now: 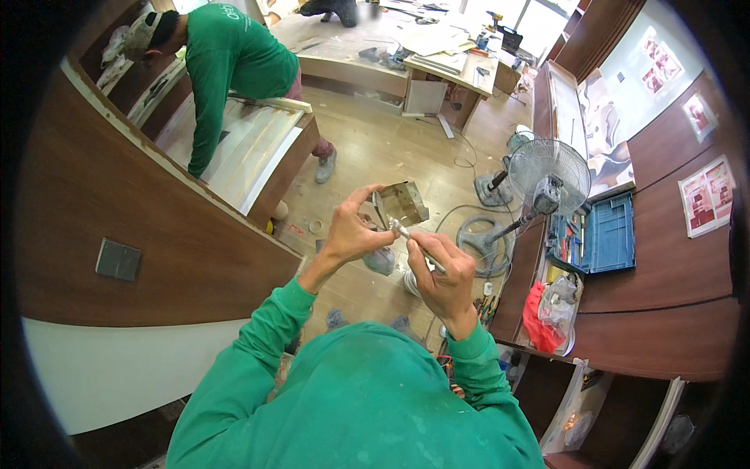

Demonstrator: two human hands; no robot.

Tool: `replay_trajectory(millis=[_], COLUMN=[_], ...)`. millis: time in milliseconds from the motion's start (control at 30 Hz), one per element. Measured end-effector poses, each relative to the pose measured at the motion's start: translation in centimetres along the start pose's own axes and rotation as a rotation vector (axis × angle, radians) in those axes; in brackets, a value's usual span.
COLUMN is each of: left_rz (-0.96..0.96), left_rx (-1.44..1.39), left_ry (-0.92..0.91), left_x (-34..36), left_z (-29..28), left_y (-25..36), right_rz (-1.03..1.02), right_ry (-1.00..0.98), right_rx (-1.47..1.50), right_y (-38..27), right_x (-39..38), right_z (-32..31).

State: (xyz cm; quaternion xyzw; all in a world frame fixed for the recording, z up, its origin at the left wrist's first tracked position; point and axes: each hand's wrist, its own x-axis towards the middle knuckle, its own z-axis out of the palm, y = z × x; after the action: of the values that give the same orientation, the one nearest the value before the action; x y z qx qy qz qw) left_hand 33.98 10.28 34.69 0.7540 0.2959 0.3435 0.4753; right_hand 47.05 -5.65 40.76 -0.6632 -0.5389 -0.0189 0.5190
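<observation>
- Floor point(367, 148): pale wood-look surface; extends below the hands and between the cabinets and the far worktop.
- Left panel point(78, 195): dark brown, mounted along the left side; carries a dark grey wall plate point(118, 259).
- Far worktop point(344, 51): pale, positioned beyond the hands; its right portion is loaded with boards and tools.
- Co-worker point(242, 55): wears green top and cap; bends over a low unit point(293, 160) at upper left, one arm reaching down into it.
- Fan point(549, 176): round wire guard on a stand, located to the right of the hands; its cable crosses the floor.
- Tool case point(609, 233): blue, lid open, set on the right-hand cabinet just beyond a red bag point(539, 322) and a clear plastic bag point(561, 301).
- Right hand point(444, 273): closed around a slender tool; thumb and fingers pinch the shaft. Wrist emerges from a green sleeve point(478, 363).
- Left hand point(351, 228): partly curled, holding a box-shaped container by its left edge with the upper fingers; thumb lies beside the tool tip. The exact grip of the lower fingers cannot be told.
- Box-shaped container point(404, 205): dull brownish-grey; positioned centrally in the view, above the floor, just beyond the tool tip.
- Slender tool point(423, 253): slanted, light tip pointing up and left toward the left thumb; shaft partly hidden by the right fingers.
- Ring point(315, 227): small, pale, lying on the floor left of the left hand.
</observation>
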Motion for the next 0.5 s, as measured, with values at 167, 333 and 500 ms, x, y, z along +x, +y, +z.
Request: replay_trajectory(millis=[167,333,500], left_rz=[-0.004,0.037,0.040], left_rx=[0.009,-0.005,0.043], left_ry=[-0.069,-0.077,-0.116], left_x=[0.7,0.5,0.5], left_z=[-0.7,-0.7,-0.3], left_y=[0.9,0.5,0.8], right_rz=[0.060,0.039,0.058], right_ry=[-0.041,-0.127,-0.076], right_rx=[0.066,0.069,0.027], right_y=[0.6,0.4,0.8], right_x=[1.1,0.9,1.8], right_z=[-0.5,-1.2,-1.6])
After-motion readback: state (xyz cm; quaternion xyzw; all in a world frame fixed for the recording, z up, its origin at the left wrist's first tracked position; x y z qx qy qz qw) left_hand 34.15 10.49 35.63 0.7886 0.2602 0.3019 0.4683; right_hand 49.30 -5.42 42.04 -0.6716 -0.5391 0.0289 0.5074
